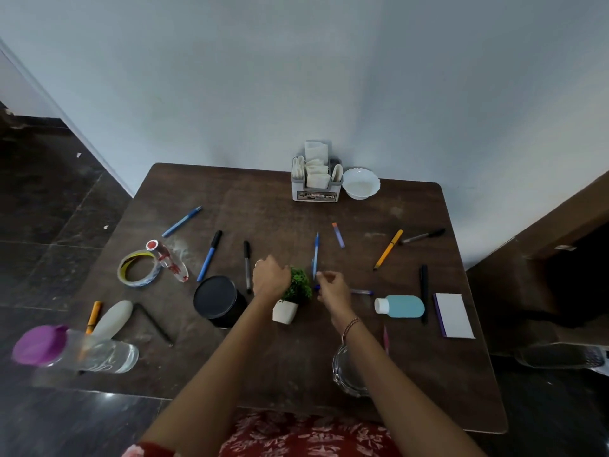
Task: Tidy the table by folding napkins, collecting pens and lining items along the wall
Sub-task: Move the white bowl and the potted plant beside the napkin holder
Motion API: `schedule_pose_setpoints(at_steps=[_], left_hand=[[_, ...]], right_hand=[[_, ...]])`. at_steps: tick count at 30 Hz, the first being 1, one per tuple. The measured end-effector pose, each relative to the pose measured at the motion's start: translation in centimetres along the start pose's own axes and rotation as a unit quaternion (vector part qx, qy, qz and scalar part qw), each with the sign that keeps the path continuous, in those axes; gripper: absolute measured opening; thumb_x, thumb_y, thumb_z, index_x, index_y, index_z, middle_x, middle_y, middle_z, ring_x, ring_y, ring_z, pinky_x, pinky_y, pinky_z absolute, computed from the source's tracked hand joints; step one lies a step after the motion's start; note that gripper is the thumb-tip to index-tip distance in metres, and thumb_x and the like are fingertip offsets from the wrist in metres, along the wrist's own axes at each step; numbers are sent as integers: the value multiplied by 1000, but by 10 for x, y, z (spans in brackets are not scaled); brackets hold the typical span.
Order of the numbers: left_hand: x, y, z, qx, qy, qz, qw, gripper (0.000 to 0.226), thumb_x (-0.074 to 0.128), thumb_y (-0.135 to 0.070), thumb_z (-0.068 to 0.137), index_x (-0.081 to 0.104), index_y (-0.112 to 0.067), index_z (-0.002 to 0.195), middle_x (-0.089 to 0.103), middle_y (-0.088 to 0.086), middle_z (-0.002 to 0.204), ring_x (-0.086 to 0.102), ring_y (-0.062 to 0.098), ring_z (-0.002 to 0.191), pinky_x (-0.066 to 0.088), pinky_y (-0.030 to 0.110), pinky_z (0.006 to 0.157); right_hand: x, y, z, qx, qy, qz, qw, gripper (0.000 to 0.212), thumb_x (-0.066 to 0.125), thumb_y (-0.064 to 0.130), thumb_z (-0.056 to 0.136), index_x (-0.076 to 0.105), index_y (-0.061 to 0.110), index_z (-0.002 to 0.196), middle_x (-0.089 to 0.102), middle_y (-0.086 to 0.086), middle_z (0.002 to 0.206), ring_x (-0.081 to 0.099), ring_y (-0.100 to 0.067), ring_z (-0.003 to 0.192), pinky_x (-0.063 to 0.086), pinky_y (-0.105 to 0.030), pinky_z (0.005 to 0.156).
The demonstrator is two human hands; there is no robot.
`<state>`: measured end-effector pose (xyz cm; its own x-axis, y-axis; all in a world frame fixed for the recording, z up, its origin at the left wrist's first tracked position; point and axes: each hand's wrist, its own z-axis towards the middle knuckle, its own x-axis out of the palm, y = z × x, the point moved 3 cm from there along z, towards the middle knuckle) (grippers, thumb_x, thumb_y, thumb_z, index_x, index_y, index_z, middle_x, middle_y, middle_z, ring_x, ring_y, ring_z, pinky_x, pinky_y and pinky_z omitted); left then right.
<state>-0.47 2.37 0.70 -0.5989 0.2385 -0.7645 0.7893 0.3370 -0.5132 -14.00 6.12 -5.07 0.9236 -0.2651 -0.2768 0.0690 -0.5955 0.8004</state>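
**Hands close in around the plant, pens scattered all about**

A small potted plant [295,298] stands at the centre of the worktop [263,209], right between the hands. A black tin [218,300] sits near it at 9 o'clock, with a grey marker [247,265] lying beside the left hand [271,278]. A teal bottle [403,306] lies at 3 o'clock with a notepad [454,315] beyond it, and a tape roll [138,268] lies out toward 9 o'clock.

The left hand is curled against the plant's leaves; I cannot tell whether it grips them. The right hand [331,286] pinches the near end of a blue pen [315,255], a slim stick pointing to 12 o'clock. The napkin holder [314,188], stuffed with white napkins, stands at 12 o'clock against the wall [296,77], a white bowl [361,184] just beside it.
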Motion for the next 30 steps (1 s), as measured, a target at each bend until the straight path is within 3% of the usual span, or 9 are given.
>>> schedule_pose_setpoints(at_steps=[4, 8, 12, 15, 19, 24, 30], left_hand=[[3, 16, 0, -18, 30, 3, 999, 35, 45, -20, 94, 49, 5, 118, 52, 25, 124, 51, 37, 112, 43, 42, 89], [6, 24, -3, -29, 55, 5, 998, 33, 43, -17, 95, 55, 10, 112, 59, 25, 117, 56, 38, 107, 46, 41, 83], [11, 29, -5, -38, 70, -3, 997, 35, 43, -14, 94, 58, 15, 107, 62, 28, 113, 59, 40, 105, 49, 42, 83], [12, 31, -4, -48, 83, -15, 995, 35, 42, -16, 94, 60, 11, 105, 63, 26, 111, 59, 38, 103, 46, 37, 77], [13, 33, -4, -61, 87, -45, 993, 35, 41, -16, 94, 60, 12, 104, 62, 26, 111, 58, 38, 104, 46, 39, 80], [15, 39, -7, -93, 79, -92, 988, 36, 40, -21, 95, 58, 6, 111, 61, 20, 115, 56, 34, 105, 39, 32, 75], [16, 36, -10, -106, 62, -166, 978, 38, 42, -20, 93, 58, 9, 113, 61, 23, 114, 57, 35, 103, 44, 37, 79]], right_hand=[[16, -21, -10, 98, 32, 24, 994, 39, 48, 37, 95, 49, 6, 119, 56, -11, 110, 57, -25, 98, 53, -40, 85], [30, -32, -20, 158, 86, 74, 981, 45, 41, 42, 97, 47, 6, 125, 53, -16, 124, 54, -27, 108, 51, -30, 70], [37, -35, -27, 163, 91, 83, 979, 54, 35, 54, 95, 53, 7, 117, 58, -14, 119, 57, -24, 104, 53, -31, 73], [42, -37, -31, 141, 101, 52, 983, 61, 41, 60, 89, 57, 6, 114, 62, -9, 111, 58, -21, 101, 52, -30, 70], [49, -41, -29, 102, 98, -30, 990, 50, 62, 47, 85, 61, 5, 113, 64, -11, 113, 60, -19, 95, 53, -36, 84], [47, -41, -33, 113, 101, 43, 988, 39, 70, 29, 82, 61, 6, 112, 64, -8, 103, 60, -19, 94, 52, -35, 83], [40, -41, -34, 65, 97, 86, 989, 50, 79, 25, 72, 61, 12, 117, 67, -6, 109, 63, -19, 102, 54, -34, 83]])
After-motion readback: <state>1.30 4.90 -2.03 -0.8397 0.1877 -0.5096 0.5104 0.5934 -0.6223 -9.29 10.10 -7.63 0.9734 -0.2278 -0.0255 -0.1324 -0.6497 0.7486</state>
